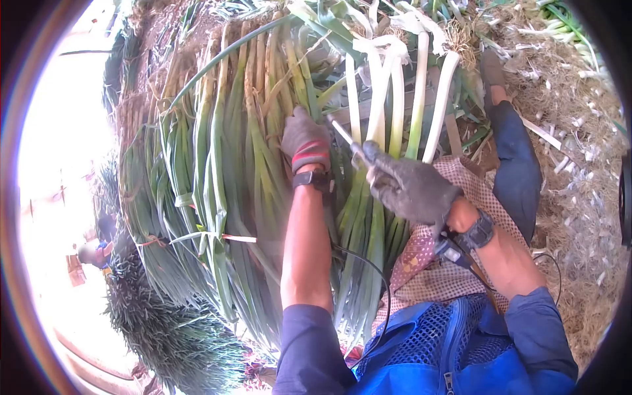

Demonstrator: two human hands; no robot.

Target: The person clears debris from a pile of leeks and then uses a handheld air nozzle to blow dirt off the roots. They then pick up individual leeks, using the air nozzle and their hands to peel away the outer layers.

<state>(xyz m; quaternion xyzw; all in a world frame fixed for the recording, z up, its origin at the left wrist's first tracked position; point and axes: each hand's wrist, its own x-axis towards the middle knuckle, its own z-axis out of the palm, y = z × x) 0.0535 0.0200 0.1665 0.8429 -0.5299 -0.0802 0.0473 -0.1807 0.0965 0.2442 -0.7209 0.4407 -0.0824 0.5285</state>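
My left hand (307,139), in a grey glove with red stripes, closes on stalks of the unpeeled green onions (253,85) in the pile at the centre left. My right hand (405,181), in a grey glove, is closed around a thin metal tool (342,131) that points up and left toward my left hand. Peeled green onions with white stems (398,99) lie side by side just beyond my right hand. Their green leaves run down beneath it, beside my lap. What lies under the left palm is hidden.
Cut roots and scraps (573,158) cover the ground at the right, near my leg (517,164). A dark heap of onion tops (171,336) stands at the lower left. A cable (387,289) hangs between my arms. Another person (99,253) shows at the far left.
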